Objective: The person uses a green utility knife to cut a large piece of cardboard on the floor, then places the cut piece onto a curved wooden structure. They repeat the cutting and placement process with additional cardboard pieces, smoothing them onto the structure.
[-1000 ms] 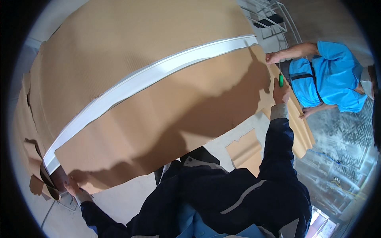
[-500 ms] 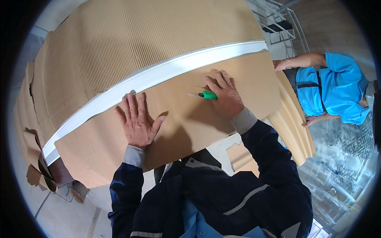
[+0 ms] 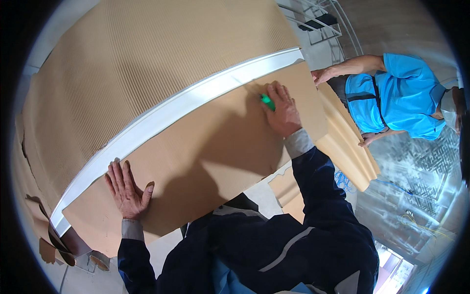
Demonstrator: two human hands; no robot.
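A flat brown cardboard sheet lies in front of me, along a white strip. My left hand rests open on the sheet's left part, its fingertips close to the strip. Toward the right end, my right hand holds a green-handled utility knife under its thumb side, its other fingers stretched out over the cardboard. The knife's blade points up and left toward the strip; its tip is hard to make out.
Ribbed corrugated cardboard spreads beyond the strip. At the right, a co-worker in a blue shirt holds a curved brown sheet. A metal rack stands at the far right. Curled cardboard scraps hang at the left.
My left hand has slid left along the sheet. My right hand has turned the knife, so its blade points more toward the strip. The view has shifted slightly.
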